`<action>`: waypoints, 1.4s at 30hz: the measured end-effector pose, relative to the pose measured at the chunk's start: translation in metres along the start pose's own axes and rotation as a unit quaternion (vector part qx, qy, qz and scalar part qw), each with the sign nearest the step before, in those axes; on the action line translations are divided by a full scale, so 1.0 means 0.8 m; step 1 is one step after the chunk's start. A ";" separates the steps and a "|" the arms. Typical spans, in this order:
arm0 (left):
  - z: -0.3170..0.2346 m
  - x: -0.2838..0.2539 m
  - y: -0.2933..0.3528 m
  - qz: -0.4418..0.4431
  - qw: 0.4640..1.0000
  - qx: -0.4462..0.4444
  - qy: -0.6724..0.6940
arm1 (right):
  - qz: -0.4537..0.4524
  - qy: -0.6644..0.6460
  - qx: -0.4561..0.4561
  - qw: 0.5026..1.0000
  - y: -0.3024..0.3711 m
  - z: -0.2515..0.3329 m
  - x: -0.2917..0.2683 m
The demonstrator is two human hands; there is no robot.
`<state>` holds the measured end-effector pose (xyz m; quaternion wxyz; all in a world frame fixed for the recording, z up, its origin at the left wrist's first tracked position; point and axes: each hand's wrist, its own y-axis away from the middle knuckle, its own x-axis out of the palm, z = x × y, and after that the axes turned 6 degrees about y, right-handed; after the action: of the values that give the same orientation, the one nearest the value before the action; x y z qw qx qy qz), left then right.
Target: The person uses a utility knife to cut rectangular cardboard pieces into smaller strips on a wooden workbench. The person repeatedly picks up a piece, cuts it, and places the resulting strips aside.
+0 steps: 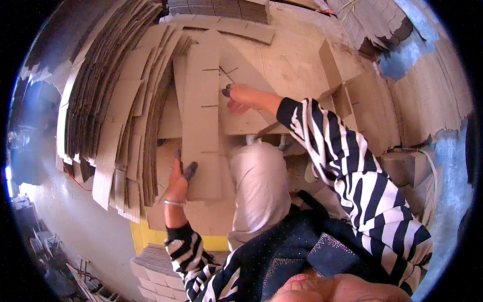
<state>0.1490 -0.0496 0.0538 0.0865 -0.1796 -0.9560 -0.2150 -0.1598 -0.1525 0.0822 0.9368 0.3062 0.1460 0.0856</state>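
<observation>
A long slotted cardboard strip (201, 118) runs from the worktable down toward my lap, its lower end blurred. My left hand (178, 181), a bracelet at the wrist, is by the strip's lower left edge. Its thumb lies over the strip and a finger stretches up beside the edge, apart from the thumb. Just right of the strip's upper part is my right hand (244, 98), thumb and forefinger pinched together and the other fingers loosely curled. Whatever is in that pinch is too small to make out. Fingertips on both hands are dark. Under it lies another slotted cardboard piece (249, 75).
Many cardboard sheets (108, 95) stand packed along the left. An assembled cardboard divider (339, 95) stands at the right. More cardboard stacks (219, 10) are at the back, with others (370, 22) at the far right. Cut cardboard (156, 269) is piled near my left elbow.
</observation>
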 end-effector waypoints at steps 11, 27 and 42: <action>0.057 0.016 0.053 0.002 0.995 -0.015 0.102 | -0.169 0.294 -0.082 0.937 -0.023 -0.036 -0.092; 0.106 -0.061 0.174 -0.293 0.940 -0.123 0.121 | -0.249 0.448 0.067 0.856 0.041 -0.078 -0.107; -0.063 0.161 -0.060 0.046 0.980 0.181 -0.066 | -0.278 -0.392 -0.329 0.813 0.034 -0.043 -0.112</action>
<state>0.0165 -0.0727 0.1120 0.0639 -0.2183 -0.9735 -0.0223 -0.2577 -0.1346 0.0919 0.9434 -0.0666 -0.1916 -0.2623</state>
